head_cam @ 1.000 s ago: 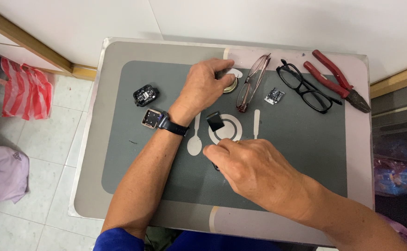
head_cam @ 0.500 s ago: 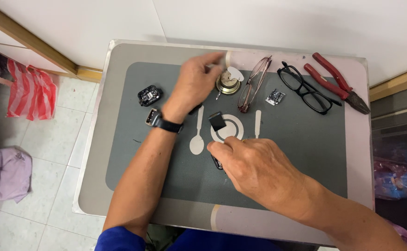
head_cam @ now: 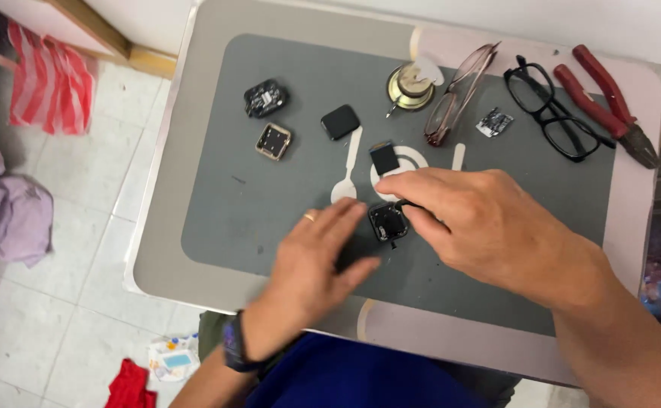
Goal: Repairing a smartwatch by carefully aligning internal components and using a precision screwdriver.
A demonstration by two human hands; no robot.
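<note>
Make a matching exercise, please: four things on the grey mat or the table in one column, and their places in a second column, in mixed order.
Things:
1. red-handled pliers
2. black-framed glasses
3. small black square part
4. gold-rimmed square case

Places:
A. left part of the mat
B. between the two hands
C. far right corner of the table
D. just left of the pliers

Pairs: 1-C, 2-D, 3-B, 4-A
</note>
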